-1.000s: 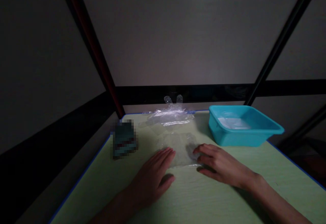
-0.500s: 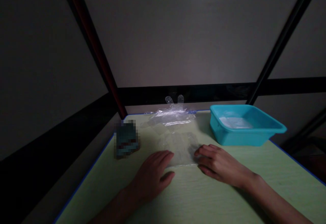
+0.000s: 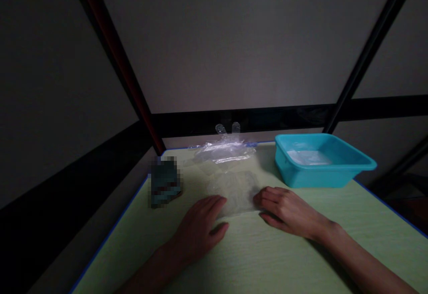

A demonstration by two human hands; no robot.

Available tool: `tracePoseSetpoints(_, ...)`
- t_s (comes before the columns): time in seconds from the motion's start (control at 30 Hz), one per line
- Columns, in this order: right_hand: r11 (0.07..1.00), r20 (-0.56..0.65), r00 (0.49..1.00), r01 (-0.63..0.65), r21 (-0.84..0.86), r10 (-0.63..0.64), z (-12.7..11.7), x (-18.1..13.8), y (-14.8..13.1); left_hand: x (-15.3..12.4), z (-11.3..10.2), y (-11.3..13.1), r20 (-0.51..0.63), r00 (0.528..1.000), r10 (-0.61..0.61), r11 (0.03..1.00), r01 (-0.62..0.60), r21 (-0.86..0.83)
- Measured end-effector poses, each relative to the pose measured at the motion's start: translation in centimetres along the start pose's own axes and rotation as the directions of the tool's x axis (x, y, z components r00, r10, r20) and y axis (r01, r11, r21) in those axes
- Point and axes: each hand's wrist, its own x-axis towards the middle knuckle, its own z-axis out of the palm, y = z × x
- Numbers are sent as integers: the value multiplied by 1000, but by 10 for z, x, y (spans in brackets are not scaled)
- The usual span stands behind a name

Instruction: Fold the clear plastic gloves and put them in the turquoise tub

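A thin clear plastic glove (image 3: 237, 191) lies spread on the table between my hands, faint and slightly wrinkled. My left hand (image 3: 200, 222) rests at its left edge, fingers stretched out together and thumb apart. At the right edge, my right hand (image 3: 284, 207) touches the plastic with bent fingers; its thumb stands away from them and the fingertips are partly hidden. Behind the glove sits a crumpled pile of clear plastic gloves (image 3: 224, 151), with two glove fingers sticking up.
A turquoise plastic basin (image 3: 321, 176) stands at the right, with whitish flat material (image 3: 309, 157) inside. A dark, pixelated object (image 3: 165, 182) is near the left edge. The pale green table (image 3: 254, 263) has blue edging and meets a grey panelled wall (image 3: 240, 53).
The fingers of my right hand have curled in more at the glove's edge, and the plastic there has wrinkled and shifted a little. My left hand has barely moved.
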Motion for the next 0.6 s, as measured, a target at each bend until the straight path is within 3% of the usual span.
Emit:
tracePoseSetpoints(0.13,998,-11,1000,-4,-55,3,2,0,2,-1,2,-1,-26,1000,5,1000,-5,-18)
tracePoseSetpoints(0.2,1000,-71,997,-21,23,23,3,-1,1,-1,3,-2,-39,999,8,999,-9,-32)
tracePoseSetpoints(0.3,950,-198,967,-94,298,158,4,0,-1,1,4,-3,-64,998,-8,996,2,-89)
tracePoseSetpoints(0.43,708,-233,871,-168,686,432,3,5,-3,7,-4,0,-79,984,-160,935,125,-332)
tracePoseSetpoints(0.5,503,-170,834,-142,853,525,-1,8,-6,10,-12,5,-2,965,-263,790,214,-575)
tracePoseSetpoints(0.6,101,40,827,-116,988,560,-9,12,-11,13,-23,10,222,916,-335,319,332,-888)
